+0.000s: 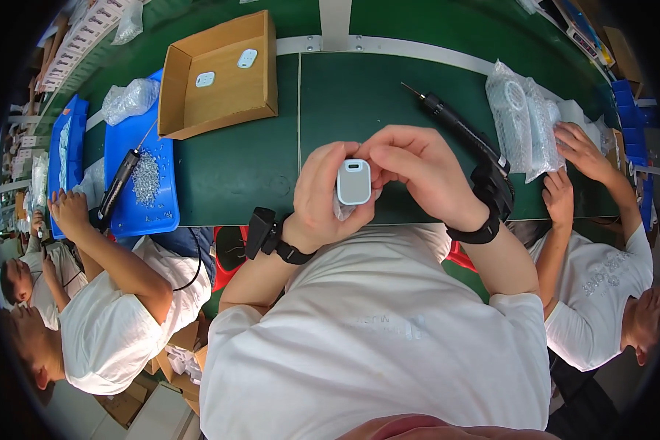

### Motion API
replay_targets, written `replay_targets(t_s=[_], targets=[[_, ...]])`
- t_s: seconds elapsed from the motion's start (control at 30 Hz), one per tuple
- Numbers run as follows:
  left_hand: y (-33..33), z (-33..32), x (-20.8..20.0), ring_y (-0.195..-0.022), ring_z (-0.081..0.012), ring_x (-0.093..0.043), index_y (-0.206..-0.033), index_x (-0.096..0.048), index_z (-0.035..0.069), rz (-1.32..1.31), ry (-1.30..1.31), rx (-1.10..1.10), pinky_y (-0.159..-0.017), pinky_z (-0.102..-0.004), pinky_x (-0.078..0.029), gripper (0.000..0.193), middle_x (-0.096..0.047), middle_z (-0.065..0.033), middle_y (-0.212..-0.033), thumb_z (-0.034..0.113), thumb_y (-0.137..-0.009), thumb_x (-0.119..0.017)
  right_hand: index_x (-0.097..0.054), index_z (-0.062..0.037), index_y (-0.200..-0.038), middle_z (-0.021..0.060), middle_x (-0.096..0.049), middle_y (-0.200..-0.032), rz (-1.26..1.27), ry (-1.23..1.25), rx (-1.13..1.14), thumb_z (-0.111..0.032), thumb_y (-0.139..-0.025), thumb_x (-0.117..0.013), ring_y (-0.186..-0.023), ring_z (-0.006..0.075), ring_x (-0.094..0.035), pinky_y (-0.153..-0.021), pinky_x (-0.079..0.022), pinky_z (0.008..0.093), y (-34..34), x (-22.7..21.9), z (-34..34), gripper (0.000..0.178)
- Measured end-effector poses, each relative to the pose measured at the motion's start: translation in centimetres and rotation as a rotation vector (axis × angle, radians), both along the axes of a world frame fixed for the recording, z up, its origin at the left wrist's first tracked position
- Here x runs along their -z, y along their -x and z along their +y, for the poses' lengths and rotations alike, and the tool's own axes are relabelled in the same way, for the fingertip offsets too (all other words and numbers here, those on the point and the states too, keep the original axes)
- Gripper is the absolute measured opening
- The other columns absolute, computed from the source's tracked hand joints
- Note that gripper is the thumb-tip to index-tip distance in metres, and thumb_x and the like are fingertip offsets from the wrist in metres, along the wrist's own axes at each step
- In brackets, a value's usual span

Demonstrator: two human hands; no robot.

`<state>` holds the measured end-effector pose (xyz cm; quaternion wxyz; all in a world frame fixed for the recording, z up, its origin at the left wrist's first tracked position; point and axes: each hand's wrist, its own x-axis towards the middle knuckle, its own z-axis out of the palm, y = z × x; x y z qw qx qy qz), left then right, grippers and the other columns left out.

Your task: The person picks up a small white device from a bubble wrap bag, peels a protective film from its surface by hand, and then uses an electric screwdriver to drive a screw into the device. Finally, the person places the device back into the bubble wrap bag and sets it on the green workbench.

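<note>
White shirt (pixel 378 345) nearest, left hand (pixel 317 192) grips a grey device (pixel 354 186); right hand (pixel 423 174) curls beside it, grip unclear.

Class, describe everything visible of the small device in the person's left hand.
The small device is a rounded rectangle with a grey face, a pale blue rim and a dark slot near its far end. It looks plastic. The left hand holds it above the green workbench, face toward the camera; the right hand is beside it, contact unclear.
</note>
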<state>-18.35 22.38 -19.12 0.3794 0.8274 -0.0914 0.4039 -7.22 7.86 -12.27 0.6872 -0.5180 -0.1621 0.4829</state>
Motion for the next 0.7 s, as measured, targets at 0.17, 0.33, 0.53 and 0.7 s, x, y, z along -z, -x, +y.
replay_targets(t_s=[0.17, 0.33, 0.53, 0.7], targets=[[-0.3, 0.3, -0.2, -0.100, -0.0379, -0.063, -0.134, -0.046, -0.007, -0.014, 0.023, -0.005, -0.086, -0.0428, -0.053, 0.071, -0.062, -0.0235, -0.115, 0.004, -0.071, -0.076, -0.066, 0.0031, -0.099, 0.0071, -0.068, -0.088, -0.197, 0.041, -0.064, -0.008, -0.095, -0.063, -0.077, 0.0120, -0.065, -0.069, -0.055, 0.0261, -0.5, -0.9, 0.7, 0.012], [-0.2, 0.4, -0.4, -0.098, -0.0399, -0.064, -0.132, -0.048, -0.005, -0.010, 0.051, -0.003, -0.084, -0.0442, -0.054, 0.072, -0.063, -0.0233, -0.114, 0.003, -0.068, -0.080, -0.066, 0.0038, -0.100, 0.0073, -0.068, -0.088, -0.383, 0.057, -0.055, -0.005, -0.096, -0.062, -0.077, 0.0115, -0.065, -0.069, -0.055, 0.0253, 0.0, -0.8, 0.9, 0.011], [-0.2, 0.1, -1.1, -0.099, -0.0309, -0.064, -0.128, -0.051, -0.002, 0.007, 0.317, 0.056, -0.088, -0.0408, -0.052, 0.056, -0.063, -0.0187, -0.113, 0.005, -0.078, -0.076, -0.065, 0.0051, -0.110, 0.0098, -0.068, -0.097, -0.667, 0.018, 0.069, -0.009, -0.092, -0.068, -0.086, 0.0148, -0.067, -0.077, -0.056, 0.0293, 0.6, -0.6, 0.8, 0.023], [-1.8, -0.3, -6.4, -0.100, -0.0218, -0.062, -0.124, -0.052, -0.001, 0.010, 0.831, 0.281, -0.092, -0.0376, -0.049, 0.038, -0.062, -0.0143, -0.113, 0.010, -0.091, -0.066, -0.063, 0.0013, -0.121, 0.0126, -0.068, -0.108, -1.099, -0.157, 0.402, -0.017, -0.084, -0.078, -0.098, 0.0200, -0.067, -0.087, -0.053, 0.0338, 0.6, -0.1, -1.2, 0.044]])
